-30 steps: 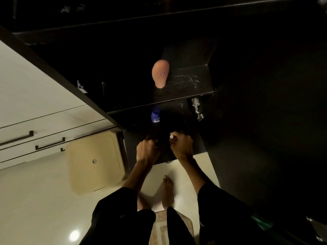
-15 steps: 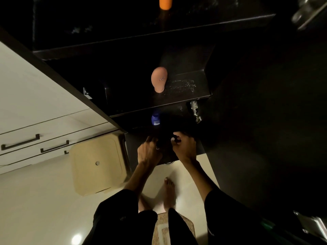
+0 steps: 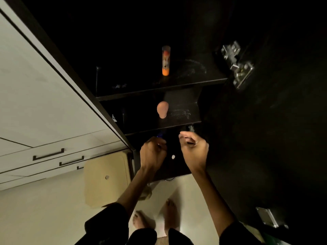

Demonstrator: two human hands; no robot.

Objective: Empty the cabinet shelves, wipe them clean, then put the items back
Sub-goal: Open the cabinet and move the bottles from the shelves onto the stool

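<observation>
Cabinet shelves: three dark shelves [image 3: 177,84] are stepped one below the other in the open cabinet, with pale streaks or dust on the upper two, so wiping looks unfinished or not begun.
Items still inside: an orange-capped tube [image 3: 166,60] stands upright on the top shelf; a pink egg-shaped sponge [image 3: 162,109] sits on the middle shelf; a blue object [image 3: 160,134] is barely visible at the lowest level, just above the left hand.
Left hand [image 3: 153,153]: fingers curled at the lowest shelf; whether they hold anything I cannot tell in this dark.
Right hand [image 3: 193,149]: fingers curled, seemingly pinching something small and dark; too dim to be sure.
Small white object [image 3: 173,157]: lies between the hands; it could be knocked off unnoticed.
Main risk: poor light, so a hand may brush the tall tube or sponge and tip it to the floor by the bare feet [image 3: 155,220].
Hinge [image 3: 236,65]: metal edges beside the reach path could catch a knuckle.
</observation>
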